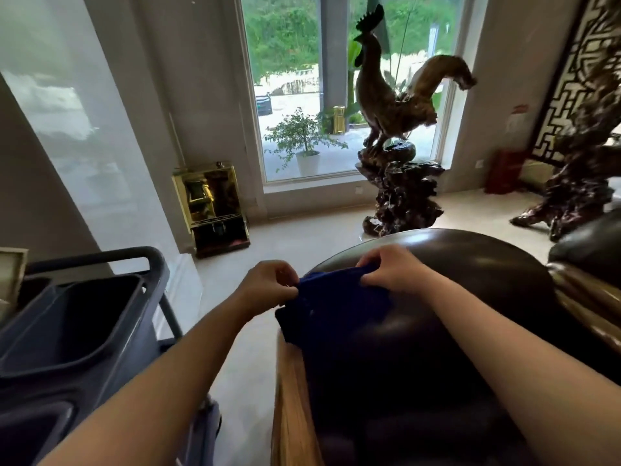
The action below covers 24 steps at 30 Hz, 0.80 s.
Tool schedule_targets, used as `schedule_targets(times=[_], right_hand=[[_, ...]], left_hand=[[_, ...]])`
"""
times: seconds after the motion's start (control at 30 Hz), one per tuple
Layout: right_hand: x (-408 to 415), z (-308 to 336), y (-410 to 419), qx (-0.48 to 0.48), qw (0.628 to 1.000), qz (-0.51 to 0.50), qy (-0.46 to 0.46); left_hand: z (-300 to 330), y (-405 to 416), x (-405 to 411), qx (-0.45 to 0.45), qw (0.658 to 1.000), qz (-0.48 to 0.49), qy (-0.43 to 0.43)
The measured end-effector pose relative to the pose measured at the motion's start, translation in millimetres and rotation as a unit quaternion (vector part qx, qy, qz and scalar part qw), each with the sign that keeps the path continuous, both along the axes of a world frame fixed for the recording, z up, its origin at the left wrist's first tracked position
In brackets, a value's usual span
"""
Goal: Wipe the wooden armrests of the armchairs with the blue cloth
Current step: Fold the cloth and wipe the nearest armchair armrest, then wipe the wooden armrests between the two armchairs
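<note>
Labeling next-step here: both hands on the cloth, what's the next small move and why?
Probably lower the blue cloth onto the wooden armrest just below. Left hand and right hand pinch its top edge, spreading it above the chair; the wood looks untouched.

The blue cloth (339, 304), dark and bunched, is stretched by its top edge and drapes over the rounded dark leather back of the armchair (470, 264), its lower folds hanging just above the chair's light wooden side panel (292, 398).
</note>
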State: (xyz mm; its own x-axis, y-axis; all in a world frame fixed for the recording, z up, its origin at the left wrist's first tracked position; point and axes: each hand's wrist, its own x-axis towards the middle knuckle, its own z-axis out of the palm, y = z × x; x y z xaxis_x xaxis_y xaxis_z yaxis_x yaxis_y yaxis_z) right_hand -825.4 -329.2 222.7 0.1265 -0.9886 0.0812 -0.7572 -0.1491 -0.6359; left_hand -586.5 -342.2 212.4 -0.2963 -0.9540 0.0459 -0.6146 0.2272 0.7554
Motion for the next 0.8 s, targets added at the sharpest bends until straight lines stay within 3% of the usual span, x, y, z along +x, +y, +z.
schedule_targets(times=[0.47,0.67,0.8], right_hand=[[-199.1,77.2,214.5,-0.067,0.988,-0.133,0.041],[-303.9,68.8,313.2,-0.052,0.987,-0.149,-0.023],[-369.7,61.1,371.4,-0.025,0.988,-0.145,-0.038]], left_hand=[[70.9,135.2,-212.7,-0.067,0.982,-0.174,-0.009],[54.6,216.1,-321.4,-0.046,0.980,-0.192,0.031],[36.7,269.8,-382.2,0.015,0.976,-0.202,0.082]])
